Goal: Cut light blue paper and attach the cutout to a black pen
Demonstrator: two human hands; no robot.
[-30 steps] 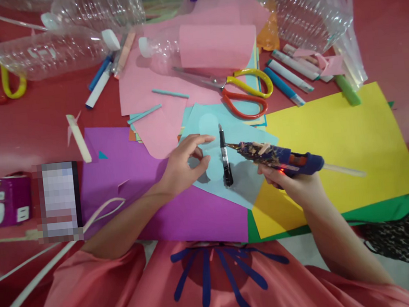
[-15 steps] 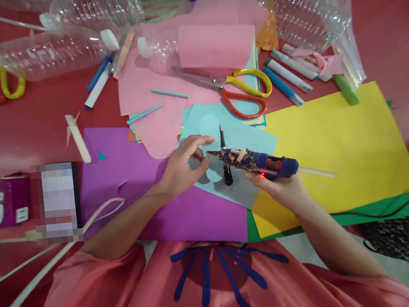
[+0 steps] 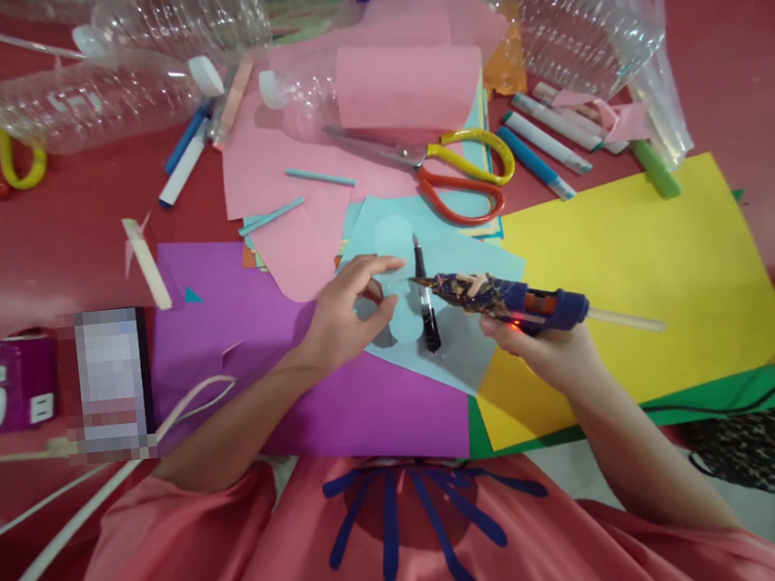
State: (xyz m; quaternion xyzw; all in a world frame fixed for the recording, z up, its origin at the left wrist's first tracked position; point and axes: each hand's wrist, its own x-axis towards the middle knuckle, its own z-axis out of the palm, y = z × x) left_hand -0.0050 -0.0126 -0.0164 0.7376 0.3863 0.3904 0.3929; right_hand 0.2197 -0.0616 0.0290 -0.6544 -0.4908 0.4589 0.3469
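My right hand (image 3: 541, 353) grips a blue hot glue gun (image 3: 508, 302), its body crusted with scraps, a red light glowing and a pale glue stick out the back. Its nozzle points left above a black pen-like tool (image 3: 427, 309) lying on light blue paper (image 3: 469, 356). On that paper lies a paler rounded cutout (image 3: 404, 321), narrower in the middle. My left hand (image 3: 345, 317) is beside this cutout, thumb and forefinger apart, their tips over its middle; whether they touch it I cannot tell.
Scissors (image 3: 464, 160) and a bottle wrapped in pink paper (image 3: 409, 86) lie ahead. Purple paper (image 3: 223, 288) and yellow paper (image 3: 648, 293) flank the blue sheet. Clear bottles (image 3: 101, 99) and markers (image 3: 546, 166) lie farther back. A phone (image 3: 114, 381) and white cable (image 3: 185, 401) are left.
My right hand has drawn the glue gun to the right, so its nozzle is farther from my left fingertips. My left hand has hardly moved.
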